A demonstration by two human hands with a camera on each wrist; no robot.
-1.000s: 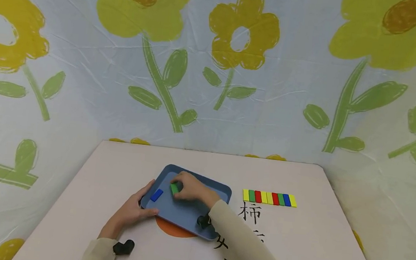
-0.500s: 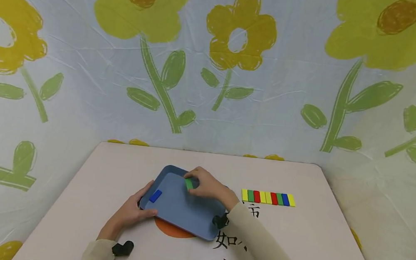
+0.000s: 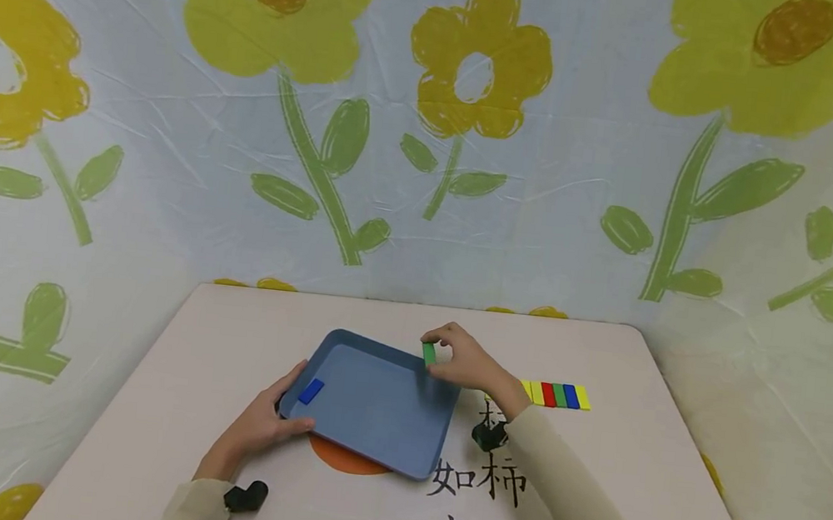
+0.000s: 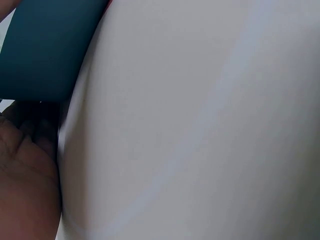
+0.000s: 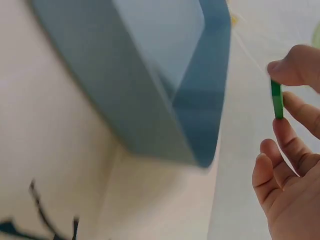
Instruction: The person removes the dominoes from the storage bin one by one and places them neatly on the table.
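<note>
green block (image 3: 428, 353), a small flat rectangular piece, held on edge just above the upper right rim of the blue tray (image 3: 348, 346), slightly above centre of the head view. the right hand (image 3: 468, 365) pinches it between thumb and fingertips; in the right wrist view the green block (image 5: 276, 99) appears edge-on at the right of the frame, clamped between the thumb above and a fingertip below, with the remaining fingers (image 5: 274, 170) loosely curled beneath and the blue tray (image 5: 150, 120) filling the upper left of that frame, apart from the block.

left hand (image 3: 261, 422), at the lower left corner of the tray in the head view: thumb lying over the rim, fingers beneath or beside the edge, gripping the tray. in the left wrist view the tray wall (image 4: 45, 50) occupies the upper left and part of the left hand (image 4: 25, 175) the lower left; the view is too close and blurred to show finger positions.

blue block (image 3: 312, 390), lying flat inside the tray near its left wall, close to the left thumb and well apart from the green block.

row of coloured blocks (image 3: 557, 395), right of centre on the table: yellow, red, green, blue and yellow pieces visible side by side and touching, the left end of the row hidden behind the right hand.

table (image 3: 614, 480), pale, with black characters (image 3: 479, 475) printed below the tray and an orange disc (image 3: 345, 458) partly covered by the tray's lower edge. backdrop (image 3: 429, 127), a cloth with yellow flowers and green stems, across the upper half of the frame.
</note>
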